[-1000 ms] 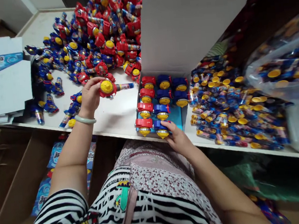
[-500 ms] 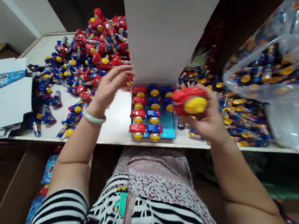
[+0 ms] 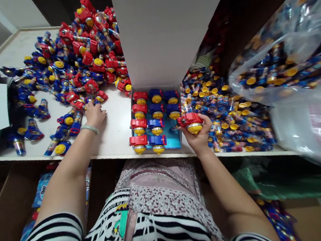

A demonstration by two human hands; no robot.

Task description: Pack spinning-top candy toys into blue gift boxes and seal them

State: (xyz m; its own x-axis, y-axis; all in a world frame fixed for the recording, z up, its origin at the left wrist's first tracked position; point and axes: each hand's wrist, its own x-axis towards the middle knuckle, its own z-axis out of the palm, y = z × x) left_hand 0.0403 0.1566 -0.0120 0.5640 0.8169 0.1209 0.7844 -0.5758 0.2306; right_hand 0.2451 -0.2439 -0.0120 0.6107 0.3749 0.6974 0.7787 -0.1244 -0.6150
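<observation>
At the box (image 3: 172, 139), loading seems in hand.
Right hand (image 3: 199, 138) grips a red-and-yellow toy (image 3: 190, 120), likely needing alignment; left hand's (image 3: 94, 116) grip unclear.

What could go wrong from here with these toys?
The red toy in the right hand is close to the boxed blue toys, so it might bump one.
The left hand is at the near edge of the toy pile, where disturbing a piece could start a slide.
A loose blue toy near the table edge might fall if brushed.
</observation>
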